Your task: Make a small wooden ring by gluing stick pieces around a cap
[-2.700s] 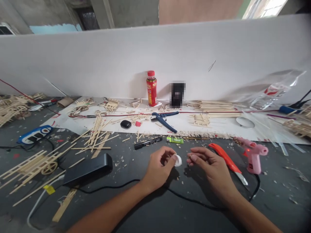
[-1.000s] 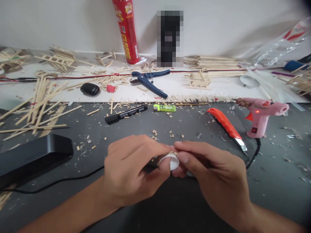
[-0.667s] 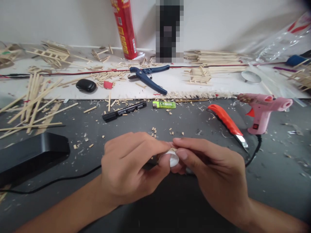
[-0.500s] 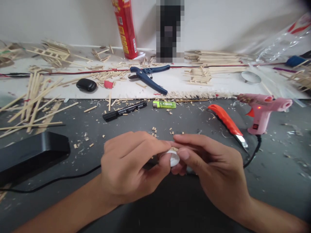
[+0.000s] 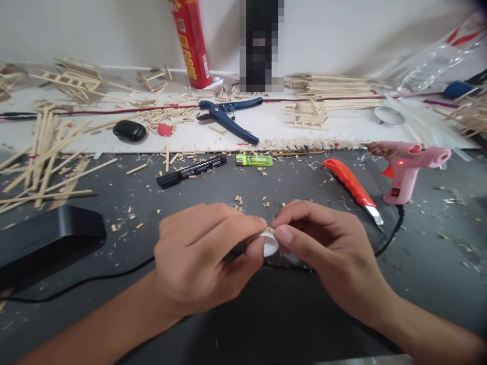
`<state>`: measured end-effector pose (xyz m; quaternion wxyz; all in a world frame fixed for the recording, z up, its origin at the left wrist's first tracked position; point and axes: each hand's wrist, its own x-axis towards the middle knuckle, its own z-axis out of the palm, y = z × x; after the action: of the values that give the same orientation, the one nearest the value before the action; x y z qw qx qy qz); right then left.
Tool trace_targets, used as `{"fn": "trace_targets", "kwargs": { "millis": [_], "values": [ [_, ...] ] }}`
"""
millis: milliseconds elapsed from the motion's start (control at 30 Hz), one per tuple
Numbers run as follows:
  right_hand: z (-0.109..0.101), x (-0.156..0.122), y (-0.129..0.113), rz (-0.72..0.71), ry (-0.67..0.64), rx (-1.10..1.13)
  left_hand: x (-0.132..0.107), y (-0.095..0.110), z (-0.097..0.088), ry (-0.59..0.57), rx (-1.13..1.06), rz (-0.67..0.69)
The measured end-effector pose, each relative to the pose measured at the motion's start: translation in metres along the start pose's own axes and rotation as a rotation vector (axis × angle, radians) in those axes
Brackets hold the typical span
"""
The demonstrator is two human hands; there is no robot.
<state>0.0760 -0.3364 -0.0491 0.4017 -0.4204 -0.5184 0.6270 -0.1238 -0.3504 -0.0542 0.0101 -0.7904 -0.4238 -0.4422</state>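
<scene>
My left hand (image 5: 201, 256) is closed, with thumb and index finger pinching a small white round cap (image 5: 271, 246), its hollow side tilted toward me. On the cap's upper edge sits a small piece of light wood (image 5: 269, 230). The thumb and index finger of my right hand (image 5: 337, 248) pinch close around the right end of that piece, touching it at the rim. My right hand's other fingers are curled and mostly hidden behind its thumb. Both hands hover just above the dark table, and tiny cut wood bits (image 5: 238, 200) lie beyond them.
A cutter knife (image 5: 352, 187) with its blade out lies near a pink glue gun (image 5: 405, 165), whose light is on. Behind are a black marker (image 5: 192, 171), a green lighter (image 5: 254, 160) and blue cutters (image 5: 232, 119). Wooden sticks (image 5: 49, 152) and a black box (image 5: 57, 233) are left.
My right fingertips have drawn in on the wood piece at the cap's rim, and the fingers formerly seen under the cap have pulled back. The view has shifted slightly.
</scene>
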Motion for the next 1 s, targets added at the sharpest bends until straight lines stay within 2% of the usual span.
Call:
{"fn": "trace_targets", "kwargs": {
  "millis": [133,333,600,833,1000],
  "values": [
    [0.001,0.001,-0.002,0.052,0.032,0.006,0.0,-0.001,0.002,-0.018,0.004,-0.006],
    [0.002,0.004,-0.001,0.065,0.048,0.046,-0.001,0.0,0.002,-0.039,0.017,-0.026],
    [0.001,0.003,0.0,0.086,0.075,-0.01,-0.002,0.001,-0.002,-0.066,0.05,-0.032],
    [0.001,0.007,-0.001,0.102,0.043,0.061,-0.004,-0.004,-0.001,-0.117,0.057,0.014],
    [0.001,0.007,-0.004,0.125,0.055,0.02,-0.004,-0.009,-0.001,-0.115,0.038,0.121]
  ]
}}
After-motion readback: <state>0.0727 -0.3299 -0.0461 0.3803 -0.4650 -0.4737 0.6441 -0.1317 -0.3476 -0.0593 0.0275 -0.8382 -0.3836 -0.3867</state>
